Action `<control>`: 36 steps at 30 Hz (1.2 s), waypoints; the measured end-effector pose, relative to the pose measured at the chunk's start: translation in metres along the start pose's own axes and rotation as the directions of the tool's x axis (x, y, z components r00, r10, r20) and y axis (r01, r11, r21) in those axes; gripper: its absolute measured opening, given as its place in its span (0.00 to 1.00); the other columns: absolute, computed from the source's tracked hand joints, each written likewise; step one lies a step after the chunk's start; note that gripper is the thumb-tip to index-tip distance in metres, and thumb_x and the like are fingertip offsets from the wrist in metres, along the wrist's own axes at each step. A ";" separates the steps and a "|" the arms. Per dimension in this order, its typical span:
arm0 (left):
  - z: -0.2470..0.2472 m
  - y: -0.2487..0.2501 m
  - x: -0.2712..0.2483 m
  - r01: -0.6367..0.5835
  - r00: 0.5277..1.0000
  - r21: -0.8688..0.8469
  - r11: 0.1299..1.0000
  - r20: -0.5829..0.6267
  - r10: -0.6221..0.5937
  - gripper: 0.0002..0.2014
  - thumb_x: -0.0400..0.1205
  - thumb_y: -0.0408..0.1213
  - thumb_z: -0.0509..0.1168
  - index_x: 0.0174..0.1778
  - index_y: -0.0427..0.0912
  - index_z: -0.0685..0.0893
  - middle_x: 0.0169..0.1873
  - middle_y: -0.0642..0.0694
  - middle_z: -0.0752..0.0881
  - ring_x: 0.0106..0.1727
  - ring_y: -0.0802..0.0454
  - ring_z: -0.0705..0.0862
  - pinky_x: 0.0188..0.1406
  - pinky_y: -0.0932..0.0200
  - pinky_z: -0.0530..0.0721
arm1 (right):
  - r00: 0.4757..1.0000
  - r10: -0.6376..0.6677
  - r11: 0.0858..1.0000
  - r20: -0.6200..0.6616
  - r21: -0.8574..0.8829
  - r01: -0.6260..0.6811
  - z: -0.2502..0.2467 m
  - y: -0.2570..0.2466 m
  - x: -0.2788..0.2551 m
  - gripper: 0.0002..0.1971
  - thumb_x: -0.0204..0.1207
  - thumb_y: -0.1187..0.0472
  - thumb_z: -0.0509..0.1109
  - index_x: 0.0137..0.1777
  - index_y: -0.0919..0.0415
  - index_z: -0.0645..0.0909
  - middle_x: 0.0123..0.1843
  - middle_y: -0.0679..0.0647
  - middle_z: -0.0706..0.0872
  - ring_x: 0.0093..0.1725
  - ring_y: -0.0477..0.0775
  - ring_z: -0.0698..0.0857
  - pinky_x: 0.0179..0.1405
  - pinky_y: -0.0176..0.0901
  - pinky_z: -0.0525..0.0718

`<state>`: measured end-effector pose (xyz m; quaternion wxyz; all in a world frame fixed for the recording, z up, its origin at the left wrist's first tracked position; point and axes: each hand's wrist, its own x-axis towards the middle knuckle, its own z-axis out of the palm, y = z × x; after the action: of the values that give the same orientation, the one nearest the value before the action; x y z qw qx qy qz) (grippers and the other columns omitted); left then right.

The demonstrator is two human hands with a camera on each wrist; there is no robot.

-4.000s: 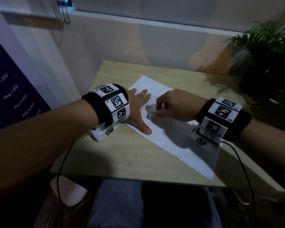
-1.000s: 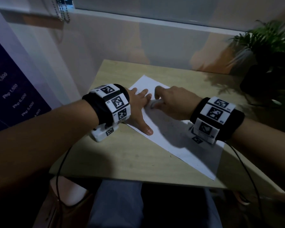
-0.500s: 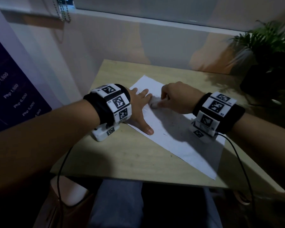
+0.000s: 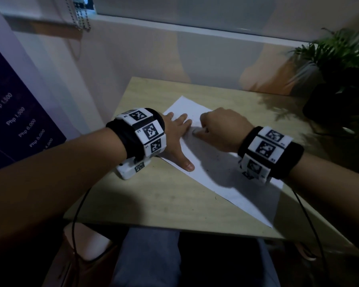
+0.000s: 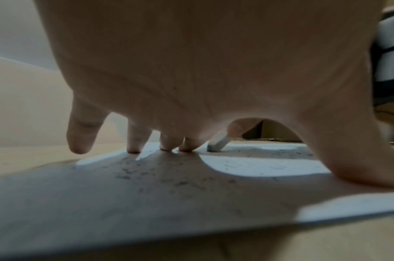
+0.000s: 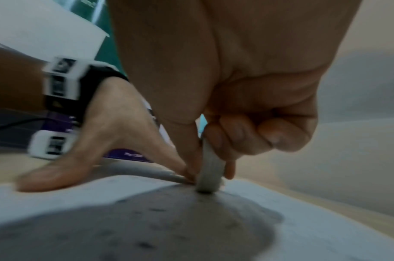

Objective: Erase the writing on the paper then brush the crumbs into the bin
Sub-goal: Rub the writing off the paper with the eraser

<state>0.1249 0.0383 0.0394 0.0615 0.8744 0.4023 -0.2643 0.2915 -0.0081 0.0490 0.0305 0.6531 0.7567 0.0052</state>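
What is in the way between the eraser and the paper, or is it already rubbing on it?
Nothing visible is in the way. The right hand pinches the eraser, whose tip rests directly on the paper. The left hand presses the sheet flat just beside it, fingertips close to the eraser but not under it.

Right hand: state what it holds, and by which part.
The right hand pinches a white eraser by its upper part, thumb against fingers; the lower end presses on the paper.
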 end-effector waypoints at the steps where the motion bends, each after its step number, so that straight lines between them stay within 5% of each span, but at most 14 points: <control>1: -0.001 0.001 0.000 -0.001 1.000 -0.007 1.000 0.004 0.001 0.70 0.64 0.85 0.62 0.90 0.51 0.33 0.89 0.50 0.31 0.90 0.41 0.38 0.87 0.37 0.49 | 0.999 -0.045 0.999 0.003 0.013 0.045 0.001 -0.006 -0.005 0.17 0.84 0.44 0.64 0.42 0.55 0.75 0.33 0.48 0.74 0.35 0.53 0.75 0.26 0.42 0.62; 5: -0.001 0.001 0.001 0.002 1.000 0.001 1.000 0.004 -0.002 0.69 0.63 0.86 0.61 0.89 0.54 0.33 0.88 0.52 0.30 0.90 0.41 0.37 0.87 0.37 0.48 | 0.982 -0.149 0.976 0.114 0.176 0.128 -0.006 -0.002 -0.008 0.18 0.78 0.36 0.70 0.42 0.50 0.77 0.34 0.41 0.76 0.34 0.42 0.74 0.33 0.41 0.69; 9: 0.003 -0.002 0.001 0.003 1.000 0.009 1.000 0.002 -0.003 0.71 0.62 0.89 0.58 0.88 0.52 0.29 0.87 0.53 0.29 0.90 0.43 0.37 0.87 0.38 0.45 | 0.996 0.032 0.994 0.086 0.097 -0.040 -0.005 0.021 0.008 0.23 0.78 0.33 0.68 0.42 0.54 0.80 0.40 0.53 0.83 0.41 0.57 0.82 0.37 0.48 0.77; 14: 0.001 0.001 0.004 -0.001 1.000 -0.007 1.000 -0.012 0.001 0.71 0.63 0.85 0.63 0.90 0.52 0.33 0.89 0.50 0.31 0.90 0.41 0.38 0.87 0.37 0.48 | 0.995 -0.096 0.995 -0.013 -0.011 0.095 0.002 -0.012 -0.017 0.13 0.84 0.48 0.62 0.42 0.54 0.69 0.31 0.46 0.69 0.32 0.53 0.71 0.25 0.43 0.60; 17: 0.002 -0.001 0.003 -0.001 1.000 0.003 1.000 -0.012 0.001 0.71 0.62 0.87 0.61 0.89 0.52 0.31 0.88 0.51 0.31 0.90 0.42 0.38 0.87 0.38 0.48 | 0.992 -0.101 0.988 0.079 0.121 0.091 -0.003 -0.004 -0.012 0.17 0.79 0.39 0.68 0.42 0.52 0.77 0.34 0.44 0.76 0.35 0.49 0.76 0.32 0.44 0.71; 20: 0.005 -0.003 0.003 0.002 1.000 0.004 1.000 -0.010 -0.002 0.71 0.61 0.89 0.59 0.88 0.52 0.29 0.88 0.53 0.29 0.90 0.43 0.37 0.87 0.37 0.46 | 0.996 0.014 0.995 0.090 0.093 -0.023 -0.005 0.017 0.003 0.23 0.77 0.33 0.68 0.42 0.54 0.80 0.39 0.52 0.82 0.40 0.57 0.82 0.37 0.48 0.77; 25: 0.000 0.004 0.001 0.014 1.000 0.015 1.000 -0.021 -0.014 0.68 0.65 0.83 0.65 0.90 0.50 0.37 0.89 0.50 0.32 0.91 0.41 0.39 0.86 0.39 0.51 | 0.998 -0.064 0.998 -0.018 -0.024 0.063 0.003 -0.016 -0.014 0.13 0.85 0.51 0.61 0.40 0.55 0.70 0.31 0.48 0.69 0.36 0.57 0.75 0.28 0.44 0.64; 29: -0.002 0.004 0.001 0.009 1.000 0.003 1.000 -0.004 -0.009 0.69 0.65 0.83 0.65 0.90 0.53 0.33 0.89 0.50 0.31 0.90 0.41 0.38 0.87 0.38 0.48 | 0.981 -0.162 0.976 0.109 0.166 0.143 -0.005 -0.013 -0.016 0.16 0.80 0.41 0.69 0.37 0.50 0.75 0.33 0.44 0.77 0.34 0.48 0.77 0.35 0.44 0.73; 32: 0.001 0.000 0.000 0.006 1.000 -0.005 1.000 -0.005 -0.006 0.71 0.63 0.86 0.62 0.89 0.51 0.31 0.88 0.51 0.31 0.90 0.42 0.38 0.87 0.38 0.48 | 0.993 -0.012 0.994 0.118 0.109 -0.001 -0.006 0.012 0.005 0.24 0.76 0.32 0.68 0.40 0.55 0.81 0.39 0.53 0.84 0.40 0.58 0.82 0.41 0.50 0.82; 36: -0.002 0.003 -0.004 0.009 1.000 -0.008 1.000 -0.002 -0.009 0.69 0.66 0.84 0.63 0.90 0.50 0.33 0.89 0.51 0.31 0.90 0.42 0.38 0.87 0.38 0.48 | 1.000 0.007 1.000 0.031 -0.012 -0.006 -0.005 0.003 0.002 0.19 0.82 0.43 0.66 0.40 0.59 0.77 0.37 0.54 0.79 0.37 0.58 0.79 0.28 0.43 0.68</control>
<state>0.1265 0.0343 0.0430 0.0637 0.8726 0.4072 -0.2621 0.2936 -0.0058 0.0544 0.0459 0.6553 0.7540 -0.0001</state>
